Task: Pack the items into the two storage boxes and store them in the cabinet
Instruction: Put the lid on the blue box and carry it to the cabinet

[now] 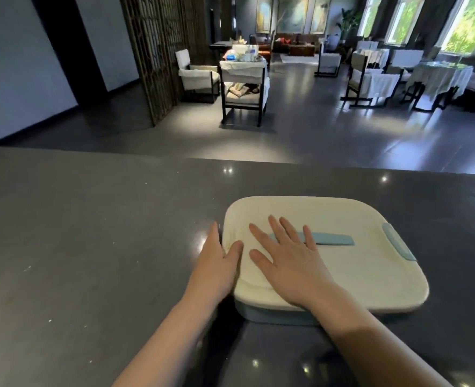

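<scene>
right hand (292,261) flat, fingers spread on box lid (356,275) | left hand (216,261) apparently cupping lid's left edge

Under my hands the storage box (275,314) shows a pale blue base, and its lid (342,216) is cream white with a pale blue strip across the middle and a pale blue latch (398,241) at the right edge. The surface (91,233) is dark grey, speckled with tiny light flecks. Far off, the chairs (244,79) are white on black frames.
</scene>
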